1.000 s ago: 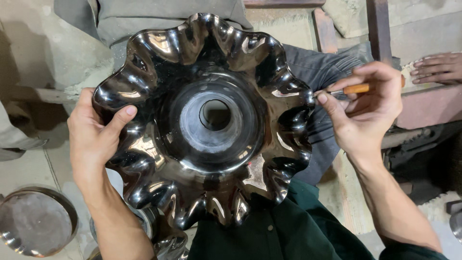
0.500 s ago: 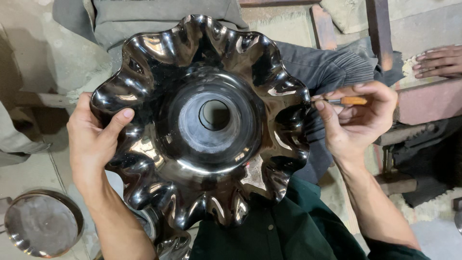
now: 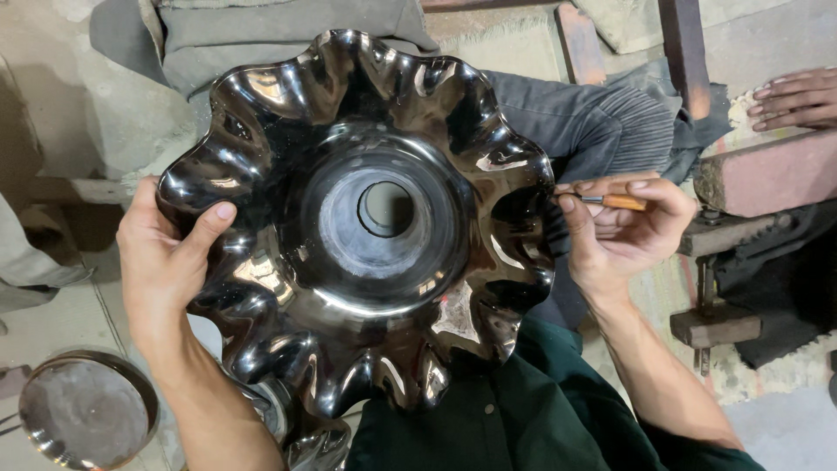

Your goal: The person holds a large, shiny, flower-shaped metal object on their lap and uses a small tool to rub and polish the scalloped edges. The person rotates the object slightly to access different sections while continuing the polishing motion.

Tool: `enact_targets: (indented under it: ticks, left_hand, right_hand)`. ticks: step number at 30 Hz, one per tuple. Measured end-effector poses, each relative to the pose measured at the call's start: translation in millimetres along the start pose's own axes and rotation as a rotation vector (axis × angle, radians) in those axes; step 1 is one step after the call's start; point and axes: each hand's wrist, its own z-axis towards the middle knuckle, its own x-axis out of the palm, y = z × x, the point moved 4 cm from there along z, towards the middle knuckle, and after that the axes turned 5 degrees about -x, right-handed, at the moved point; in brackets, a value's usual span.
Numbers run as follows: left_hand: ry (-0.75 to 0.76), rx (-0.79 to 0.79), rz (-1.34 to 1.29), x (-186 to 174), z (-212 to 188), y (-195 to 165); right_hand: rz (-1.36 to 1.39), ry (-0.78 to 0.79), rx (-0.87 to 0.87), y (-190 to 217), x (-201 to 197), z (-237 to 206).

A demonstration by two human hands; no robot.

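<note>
One fluted metal bowl [image 3: 357,227] gripped by left hand [image 3: 166,262] fingers; right hand [image 3: 623,231] fingers pinch one orange-handled tool [image 3: 621,202].

The fluted metal bowl [image 3: 357,227] sits between both hands, left hand [image 3: 166,262] on its left rim, right hand [image 3: 623,235] with a small tool [image 3: 615,201] at its right edge, a round lid [image 3: 83,410] lower left.

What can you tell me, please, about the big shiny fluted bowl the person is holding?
The fluted bowl is a large, dark, mirror-polished dish, seemingly metal, with a wavy scalloped rim and a raised round centre pierced by a hole. It faces the camera, over the person's lap. The left hand grips its left rim, thumb on the inner face. The right hand is at its right rim, holding a slim orange-handled tool pointed at the edge.
</note>
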Motion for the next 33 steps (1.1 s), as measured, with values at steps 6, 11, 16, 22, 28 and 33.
enact_targets:
  ticks: [6,11,16,22,28,33]
  left_hand:
    - [-0.005,0.021,-0.081,6,-10,1]
    - [-0.066,-0.012,-0.129,6,-25,16]
    - [-0.189,-0.025,-0.158,14,-56,29]
    - [-0.272,-0.046,-0.198,18,-78,40]
    - [-0.285,-0.058,-0.195,17,-74,44]
    - [-0.283,-0.054,-0.198,19,-74,39]
  right_hand:
    - [-0.010,0.011,-0.029,-6,-3,6]
    - [0.069,0.089,-0.033,-21,0,34]
    - [0.098,0.220,-0.079,-37,12,71]
    - [0.198,0.249,-0.014,-45,26,89]
    - [0.201,0.252,-0.016,-55,25,84]
    - [0.196,0.245,-0.024,-57,22,83]
